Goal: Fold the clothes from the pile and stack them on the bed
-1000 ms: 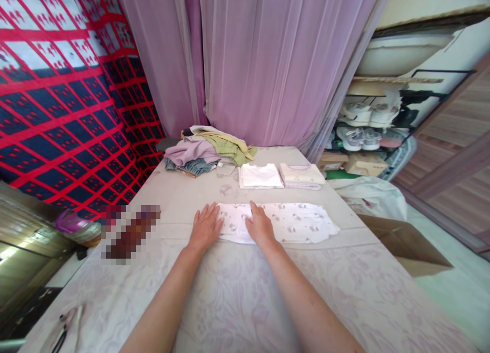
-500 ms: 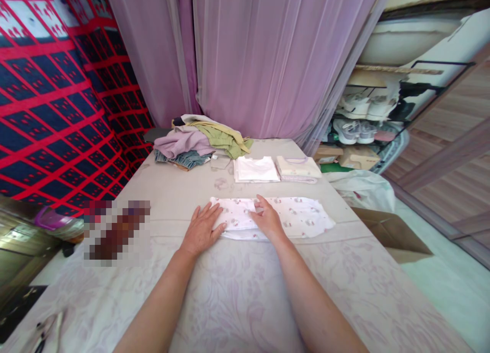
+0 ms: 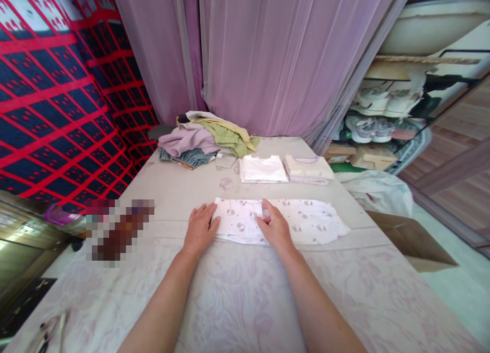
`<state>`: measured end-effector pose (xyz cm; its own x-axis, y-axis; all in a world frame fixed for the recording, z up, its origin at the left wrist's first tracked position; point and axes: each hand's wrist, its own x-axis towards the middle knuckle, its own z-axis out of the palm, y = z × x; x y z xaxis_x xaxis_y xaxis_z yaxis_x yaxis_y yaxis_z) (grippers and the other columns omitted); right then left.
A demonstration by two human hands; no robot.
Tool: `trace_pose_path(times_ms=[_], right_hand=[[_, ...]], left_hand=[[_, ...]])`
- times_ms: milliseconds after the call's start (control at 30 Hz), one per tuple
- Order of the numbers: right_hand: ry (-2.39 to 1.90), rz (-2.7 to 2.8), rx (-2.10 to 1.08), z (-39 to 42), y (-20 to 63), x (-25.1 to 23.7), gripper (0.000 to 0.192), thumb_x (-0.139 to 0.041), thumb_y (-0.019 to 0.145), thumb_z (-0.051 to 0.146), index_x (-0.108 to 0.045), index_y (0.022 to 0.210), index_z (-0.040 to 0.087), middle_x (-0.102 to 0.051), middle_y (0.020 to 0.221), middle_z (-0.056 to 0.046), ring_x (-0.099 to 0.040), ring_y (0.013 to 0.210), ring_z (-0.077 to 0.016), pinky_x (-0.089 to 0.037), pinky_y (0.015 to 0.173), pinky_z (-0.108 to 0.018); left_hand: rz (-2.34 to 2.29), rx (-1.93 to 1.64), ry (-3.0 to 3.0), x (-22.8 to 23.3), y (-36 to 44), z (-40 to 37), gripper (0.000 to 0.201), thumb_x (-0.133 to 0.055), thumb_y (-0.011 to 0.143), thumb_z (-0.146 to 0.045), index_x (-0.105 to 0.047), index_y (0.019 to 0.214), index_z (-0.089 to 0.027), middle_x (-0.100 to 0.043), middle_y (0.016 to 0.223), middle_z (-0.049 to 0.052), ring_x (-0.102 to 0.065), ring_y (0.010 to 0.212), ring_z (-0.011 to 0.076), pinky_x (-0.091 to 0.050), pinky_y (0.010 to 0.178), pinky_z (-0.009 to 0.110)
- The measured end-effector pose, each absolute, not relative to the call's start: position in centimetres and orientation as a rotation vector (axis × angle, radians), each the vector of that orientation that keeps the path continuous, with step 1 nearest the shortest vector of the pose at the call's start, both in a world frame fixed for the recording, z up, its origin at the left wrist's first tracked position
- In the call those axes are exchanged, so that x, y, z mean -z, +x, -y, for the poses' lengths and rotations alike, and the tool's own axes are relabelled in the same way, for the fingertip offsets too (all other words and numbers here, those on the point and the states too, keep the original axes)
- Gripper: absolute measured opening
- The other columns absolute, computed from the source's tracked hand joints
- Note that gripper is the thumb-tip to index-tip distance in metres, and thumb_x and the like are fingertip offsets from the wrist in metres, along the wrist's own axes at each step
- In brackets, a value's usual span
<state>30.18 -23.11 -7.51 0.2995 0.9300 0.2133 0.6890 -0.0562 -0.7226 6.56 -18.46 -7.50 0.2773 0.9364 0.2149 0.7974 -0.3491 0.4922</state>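
Printed white garment [image 3: 298, 221], dotted with small pinkish figures, lies flat across the middle of the table [image 3: 237, 292], folded into a long strip that runs left to right. Its left part is doubled over, and both hands sit on that thicker section. The left hand [image 3: 199, 229] rests palm down at the strip's left end, fingers spread and relaxed, gripping nothing, only pressing the cloth against the table. The right hand [image 3: 276, 229] lies near the middle of the strip, fingers stretched forward along the edge of the doubled layer; whether the fingertips pinch that edge or merely press it, I cannot tell.

To do this fold well, I judge the left hand should hold its end pinned while the right smooths along the crease, keeping the long edges lined up (the right end, unweighted, looks a little uneven).

Beyond the strip, toward the curtain [image 3: 283, 57], two folded pieces sit side by side: a white one [image 3: 263, 169] and a cream one [image 3: 308, 168]. Left of them is a loose heap of unfolded clothes [image 3: 206, 139] in lilac, green and denim. A shoe rack [image 3: 383, 113] stands off the table's right, and a cardboard box [image 3: 413, 241] lies on the floor.
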Motion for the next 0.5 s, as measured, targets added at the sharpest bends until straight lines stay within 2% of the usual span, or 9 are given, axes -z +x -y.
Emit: trace_pose_path(times_ms=[167, 333, 500], right_hand=[[-1.777, 1.444, -0.402, 23.3, 30.1, 7.6, 0.054, -0.056, 0.074, 0.026, -0.052, 0.127, 0.021, -0.058, 0.120, -0.009, -0.058, 0.065, -0.0130, -0.051, 0.077, -0.034], [-1.768, 1.498, -0.405, 23.2, 29.8, 7.4, 0.057, -0.053, 0.074, 0.020, -0.049, 0.130, 0.024, -0.057, 0.122, -0.007, -0.060, 0.068, -0.0132, -0.051, 0.079, -0.033], [-1.810, 1.590, -0.333, 22.9, 29.1, 6.9, 0.059, -0.052, 0.075, 0.017, -0.047, 0.133, 0.023, -0.057, 0.119, -0.008, -0.061, 0.083, -0.0171, -0.048, 0.086, -0.034]], left_hand=[[-1.579, -0.704, 2.238, 7.8, 6.4, 18.4, 0.047, -0.044, 0.087, -0.032, -0.051, 0.131, -0.021, -0.055, 0.134, 0.009, -0.043, 0.130, 0.0269, -0.025, 0.111, 0.052], [-1.586, -0.768, 2.185, 8.2, 6.3, 17.9, 0.050, -0.046, 0.081, -0.019, -0.053, 0.130, -0.024, -0.057, 0.132, 0.006, -0.046, 0.127, 0.0244, -0.027, 0.111, 0.051], [-1.531, -0.860, 2.136, 8.5, 5.8, 17.4, 0.049, -0.046, 0.078, -0.017, -0.057, 0.125, -0.021, -0.056, 0.133, 0.008, -0.048, 0.125, 0.0231, -0.032, 0.109, 0.048]])
